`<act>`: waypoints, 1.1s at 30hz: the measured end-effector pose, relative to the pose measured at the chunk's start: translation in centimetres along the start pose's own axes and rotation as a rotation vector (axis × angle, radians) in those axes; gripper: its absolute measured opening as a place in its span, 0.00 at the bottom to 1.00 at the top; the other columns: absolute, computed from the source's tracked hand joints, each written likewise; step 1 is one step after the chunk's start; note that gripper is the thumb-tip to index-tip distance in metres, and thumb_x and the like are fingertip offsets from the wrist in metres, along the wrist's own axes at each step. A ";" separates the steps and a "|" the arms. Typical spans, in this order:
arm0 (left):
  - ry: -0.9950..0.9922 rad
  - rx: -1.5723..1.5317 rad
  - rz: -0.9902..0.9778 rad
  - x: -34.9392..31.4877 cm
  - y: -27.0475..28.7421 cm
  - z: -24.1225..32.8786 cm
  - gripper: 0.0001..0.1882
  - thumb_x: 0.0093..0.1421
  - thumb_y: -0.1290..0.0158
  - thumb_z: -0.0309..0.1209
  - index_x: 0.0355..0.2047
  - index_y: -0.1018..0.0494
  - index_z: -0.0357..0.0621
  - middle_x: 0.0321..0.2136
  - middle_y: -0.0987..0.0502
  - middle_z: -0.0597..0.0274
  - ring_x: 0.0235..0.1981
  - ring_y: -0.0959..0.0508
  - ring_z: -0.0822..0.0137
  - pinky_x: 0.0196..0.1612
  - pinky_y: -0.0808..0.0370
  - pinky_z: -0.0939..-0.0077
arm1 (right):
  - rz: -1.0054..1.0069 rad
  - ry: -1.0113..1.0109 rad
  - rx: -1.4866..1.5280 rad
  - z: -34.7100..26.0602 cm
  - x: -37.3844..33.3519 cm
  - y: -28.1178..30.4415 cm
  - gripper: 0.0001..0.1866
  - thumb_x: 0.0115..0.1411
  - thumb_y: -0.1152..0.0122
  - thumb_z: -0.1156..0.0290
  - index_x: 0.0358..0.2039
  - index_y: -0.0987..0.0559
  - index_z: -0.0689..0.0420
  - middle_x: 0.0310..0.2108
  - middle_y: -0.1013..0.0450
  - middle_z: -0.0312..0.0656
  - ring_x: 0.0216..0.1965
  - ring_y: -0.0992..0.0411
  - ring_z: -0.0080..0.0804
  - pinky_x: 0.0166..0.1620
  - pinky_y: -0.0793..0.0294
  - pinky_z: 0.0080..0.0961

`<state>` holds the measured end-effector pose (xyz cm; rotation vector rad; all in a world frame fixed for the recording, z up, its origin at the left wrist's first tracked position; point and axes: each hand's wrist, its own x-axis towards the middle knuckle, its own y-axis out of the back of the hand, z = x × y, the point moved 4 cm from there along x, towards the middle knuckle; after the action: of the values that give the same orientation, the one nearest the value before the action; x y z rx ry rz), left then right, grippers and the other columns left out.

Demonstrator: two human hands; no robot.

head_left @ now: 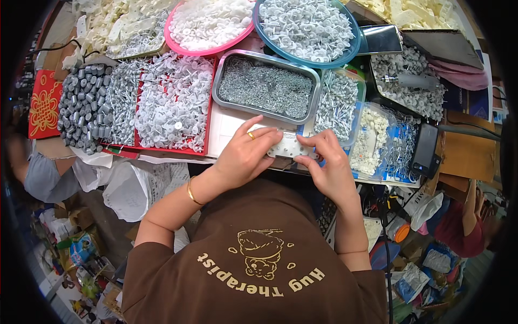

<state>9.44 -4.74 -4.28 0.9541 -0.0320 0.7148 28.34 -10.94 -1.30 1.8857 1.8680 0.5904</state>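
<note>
A small white plastic housing with dotted silver spots (286, 146) is held between both hands at the table's near edge. My left hand (249, 150) steadies its left end with the fingers closed on it; a gold ring and bracelet show on this side. My right hand (330, 163) pinches the right end between thumb and fingers. Just beyond my hands lies a metal tray (264, 112) filled with tiny screws. Whether the right fingertips also hold a screw is too small to tell.
Left of the tray, a red box (210, 121) holds white caps and pins beside grey metal cylinders (86, 102). A pink bowl (171, 42) and a teal bowl (354, 49) of white parts stand behind. Clear containers (350, 137) and a black device (425, 150) sit right. Another person (463, 224) is at far right.
</note>
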 end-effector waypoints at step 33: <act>0.338 -0.060 -0.011 1.4 0.8 0.3 0.19 0.49 0.29 0.40 0.36 0.21 0.47 0.40 0.17 0.72 0.47 0.23 0.71 0.57 0.47 0.63 | 0.264 -0.048 -0.013 2.3 -2.2 -0.1 0.04 0.65 0.39 0.77 0.34 0.19 0.63 0.20 0.22 0.40 0.21 0.23 0.21 0.24 0.25 0.19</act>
<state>10.15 -3.86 -3.05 0.7659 0.2471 0.8529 29.53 -13.11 -3.25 2.1354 1.5931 0.6318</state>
